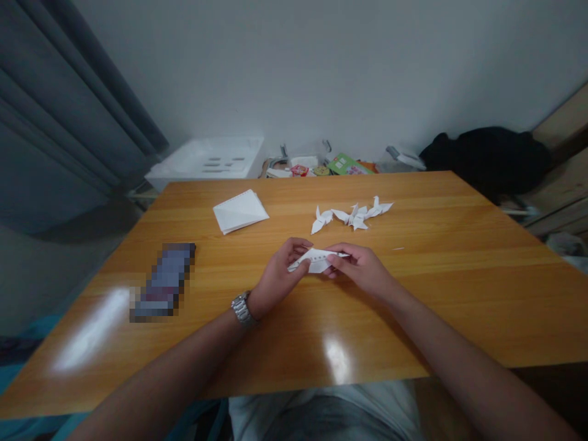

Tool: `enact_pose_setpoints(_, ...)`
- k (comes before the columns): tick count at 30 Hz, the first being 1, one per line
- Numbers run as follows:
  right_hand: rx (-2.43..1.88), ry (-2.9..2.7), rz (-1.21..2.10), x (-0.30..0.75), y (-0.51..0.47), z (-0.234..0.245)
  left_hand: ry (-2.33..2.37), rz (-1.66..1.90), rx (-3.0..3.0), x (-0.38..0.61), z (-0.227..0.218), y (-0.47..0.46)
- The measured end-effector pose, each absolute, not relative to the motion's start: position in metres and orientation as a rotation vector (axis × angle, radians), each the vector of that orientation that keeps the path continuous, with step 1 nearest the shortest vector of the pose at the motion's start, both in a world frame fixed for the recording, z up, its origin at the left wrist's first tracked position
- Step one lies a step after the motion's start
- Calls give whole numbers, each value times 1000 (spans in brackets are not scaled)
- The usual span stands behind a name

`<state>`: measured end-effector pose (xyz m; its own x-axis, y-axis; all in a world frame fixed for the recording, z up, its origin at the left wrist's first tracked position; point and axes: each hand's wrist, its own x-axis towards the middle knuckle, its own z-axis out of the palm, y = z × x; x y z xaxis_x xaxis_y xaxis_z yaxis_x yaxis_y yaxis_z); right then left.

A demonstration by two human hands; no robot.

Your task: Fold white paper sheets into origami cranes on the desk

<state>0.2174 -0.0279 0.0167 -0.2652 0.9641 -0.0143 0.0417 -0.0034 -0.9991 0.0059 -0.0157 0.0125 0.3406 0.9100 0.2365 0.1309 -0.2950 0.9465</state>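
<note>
A small folded white paper point(318, 263) with a row of punched holes along it is held between both hands above the wooden table point(441, 306). At its left end, my left hand point(282, 269) grips it with the thumb on the near face; a metal watch point(242, 308) circles that wrist. My right hand point(356, 264) pinches the right end, its lower fingers partly hidden behind the paper. Just beyond the hands lie several white origami cranes point(356, 215) in a loose row. A stack of white paper sheets point(241, 211) rests farther left.
On the table's left lies a blurred-out phone point(165, 282). A thin white scrap point(397, 248) is right of my hands. Behind the far edge stand a white plastic basket point(211, 156), a green booklet point(349, 164) and a black bag point(489, 159). A grey curtain point(68, 104) hangs at left.
</note>
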Motion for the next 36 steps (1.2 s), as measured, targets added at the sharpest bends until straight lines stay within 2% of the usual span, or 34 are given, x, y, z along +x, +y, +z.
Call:
enact_pose_setpoints(8, -1097, -1619, 1294, 218, -28, 15, 1012, 953, 1625, 5, 10, -15)
enact_pose_setpoints(28, -1127, -1383, 1466, 213, -28, 14, 1128, 1010, 1581, 6, 14, -12)
enact_pose_setpoints(36, -1137, -1434, 1402, 215, -27, 15, 1072, 978, 1563, 5, 11, -13)
